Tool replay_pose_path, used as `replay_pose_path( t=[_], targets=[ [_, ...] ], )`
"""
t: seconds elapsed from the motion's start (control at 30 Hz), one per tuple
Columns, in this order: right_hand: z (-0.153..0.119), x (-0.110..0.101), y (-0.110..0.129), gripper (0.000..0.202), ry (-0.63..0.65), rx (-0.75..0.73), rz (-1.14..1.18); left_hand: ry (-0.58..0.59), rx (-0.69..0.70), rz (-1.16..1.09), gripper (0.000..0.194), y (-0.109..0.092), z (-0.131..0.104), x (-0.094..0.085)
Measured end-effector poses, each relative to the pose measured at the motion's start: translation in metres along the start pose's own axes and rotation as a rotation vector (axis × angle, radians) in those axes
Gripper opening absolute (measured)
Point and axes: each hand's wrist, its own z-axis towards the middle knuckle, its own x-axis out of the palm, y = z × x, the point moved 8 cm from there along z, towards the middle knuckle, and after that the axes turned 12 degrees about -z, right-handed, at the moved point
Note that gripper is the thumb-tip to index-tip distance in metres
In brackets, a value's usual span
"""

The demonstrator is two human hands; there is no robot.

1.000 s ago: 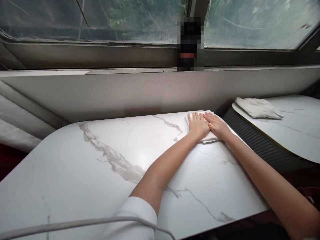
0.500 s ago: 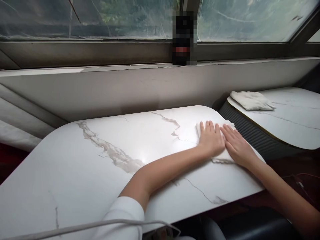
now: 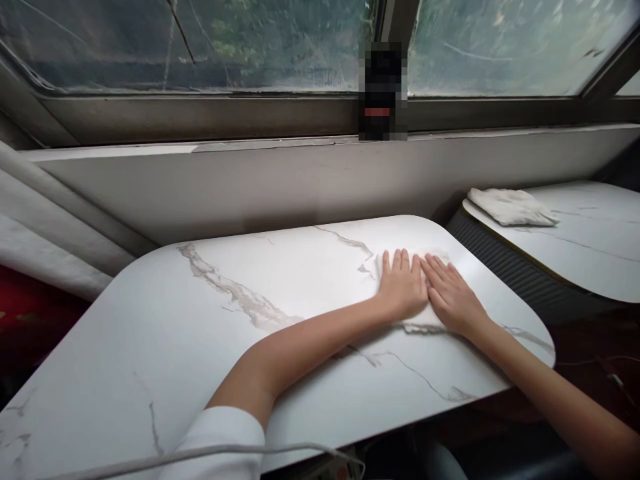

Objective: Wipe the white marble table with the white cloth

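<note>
A white cloth (image 3: 425,319) is lying on the marble-patterned table (image 3: 305,270), toward the table's right end and in from its edge; the left hand (image 3: 404,285) is resting palm down on the cloth, its fingers stretching out slightly spread toward the table's far edge; the right hand (image 3: 454,297) is lying flat on the cloth just beside it, on the side nearer the table's right end, its fingers extending close together; both hands are bearing on the cloth from above with straight fingers. A white sleeve (image 3: 220,437) and a grey cord (image 3: 200,456) are showing over the table's near edge; a pale panel (image 3: 320,180) is running along beyond the table's far edge, below a window (image 3: 280,50); to the right of the table, a second table (image 3: 595,250) is standing apart, and a folded cloth (image 3: 513,208) is resting on it.
</note>
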Motion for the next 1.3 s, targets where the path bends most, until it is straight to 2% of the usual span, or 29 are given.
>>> replay_pose_path(
  t=[0.1, 0.2, 0.27, 0.33, 0.43, 0.57, 0.67, 0.8, 0.9, 0.97, 1.07, 1.13, 1.3],
  targets=[
    [0.066, 0.025, 0.004, 0.056, 0.054, -0.016, 0.025, -0.015, -0.091, 0.01, 0.053, 0.05, 0.036, -0.008],
    [0.122, 0.038, 0.016, 0.055, 0.083, -0.057, 0.046, -0.065, -0.198, 0.039, 0.053, 0.093, 0.059, -0.021],
    [0.145, 0.042, 0.024, 0.055, 0.089, -0.083, 0.065, -0.099, -0.262, 0.053, 0.052, 0.112, 0.066, -0.027],
    [0.155, 0.043, 0.028, 0.055, 0.091, -0.093, 0.079, -0.122, -0.299, 0.058, 0.052, 0.121, 0.068, -0.031],
    [0.148, 0.041, 0.029, 0.055, 0.084, -0.094, 0.082, -0.121, -0.298, 0.059, 0.052, 0.117, 0.062, -0.031],
    [0.103, 0.027, 0.033, 0.055, 0.084, -0.11, 0.075, -0.09, -0.231, 0.056, 0.053, 0.089, 0.034, -0.027],
    [0.048, 0.002, 0.049, 0.055, 0.084, -0.135, 0.041, -0.051, -0.152, 0.048, 0.054, 0.056, -0.009, -0.026],
    [-0.032, -0.05, 0.087, 0.061, -0.009, -0.213, -0.021, 0.035, -0.018, 0.027, 0.055, 0.01, -0.083, -0.032],
    [-0.065, -0.076, 0.109, 0.072, -0.066, -0.244, -0.004, 0.102, 0.055, 0.008, 0.055, -0.007, -0.124, -0.039],
    [-0.065, -0.078, 0.115, 0.073, -0.043, -0.267, 0.035, 0.115, 0.047, 0.001, 0.055, -0.003, -0.135, -0.044],
    [-0.039, -0.061, 0.118, 0.067, 0.042, -0.324, 0.106, 0.103, -0.02, -0.019, 0.056, 0.02, -0.127, -0.049],
    [-0.008, -0.044, 0.117, 0.062, 0.089, -0.314, 0.132, 0.075, -0.084, -0.026, 0.056, 0.045, -0.109, -0.052],
    [0.085, -0.007, 0.124, 0.059, 0.132, -0.261, 0.134, -0.03, -0.216, 0.004, 0.051, 0.118, -0.048, -0.065]
  ],
)
